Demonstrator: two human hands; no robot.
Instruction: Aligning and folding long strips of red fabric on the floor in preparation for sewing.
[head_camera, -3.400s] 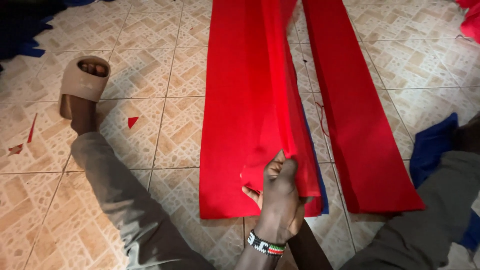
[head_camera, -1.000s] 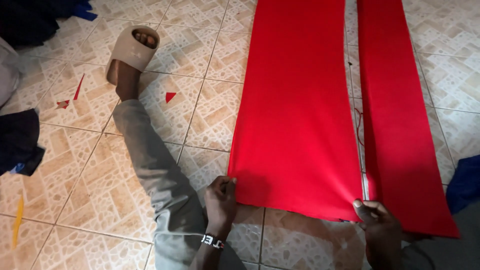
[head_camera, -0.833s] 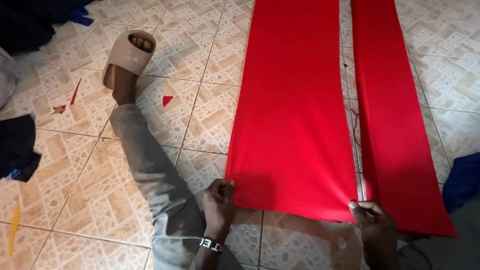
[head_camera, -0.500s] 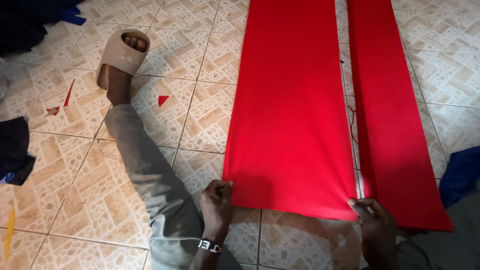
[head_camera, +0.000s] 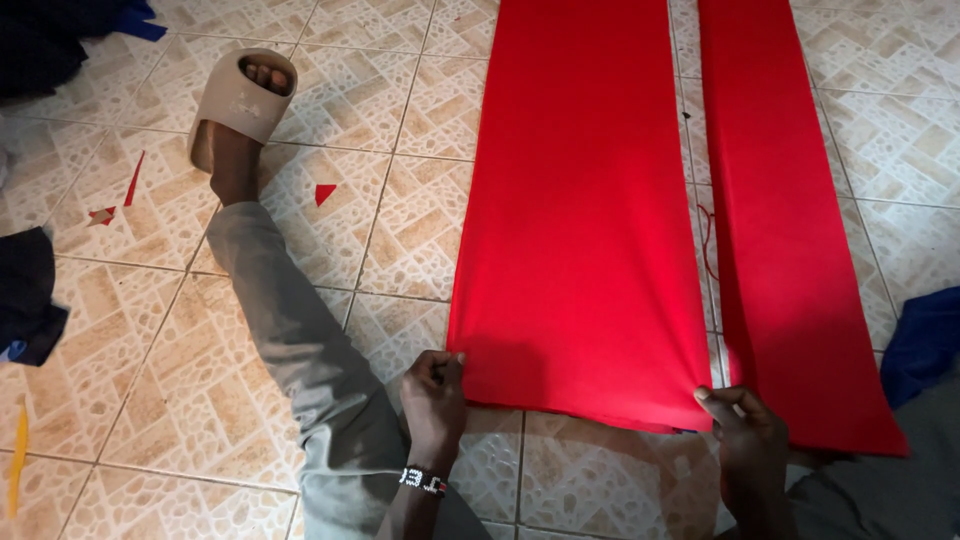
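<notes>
A wide red cloth panel (head_camera: 585, 210) lies flat on the tiled floor, running away from me. My left hand (head_camera: 434, 392) pinches its near left corner. At the near right corner my right hand (head_camera: 748, 432) grips the hem. A narrower red cloth strip (head_camera: 790, 220) lies parallel just to the right, its near end beside my right hand. A beaded band circles my left wrist.
My left leg in grey trousers (head_camera: 290, 330) stretches out left of the cloth, ending in a beige slide sandal (head_camera: 243, 95). Small red scraps (head_camera: 324, 192) dot the tiles. Dark cloth (head_camera: 25, 295) lies at the far left, blue cloth (head_camera: 925, 340) at the right.
Earlier the red cloth was bunched in folds under one hand; now it lies spread flat with a hand on each near corner. Over the last second the hands hardly moved.
</notes>
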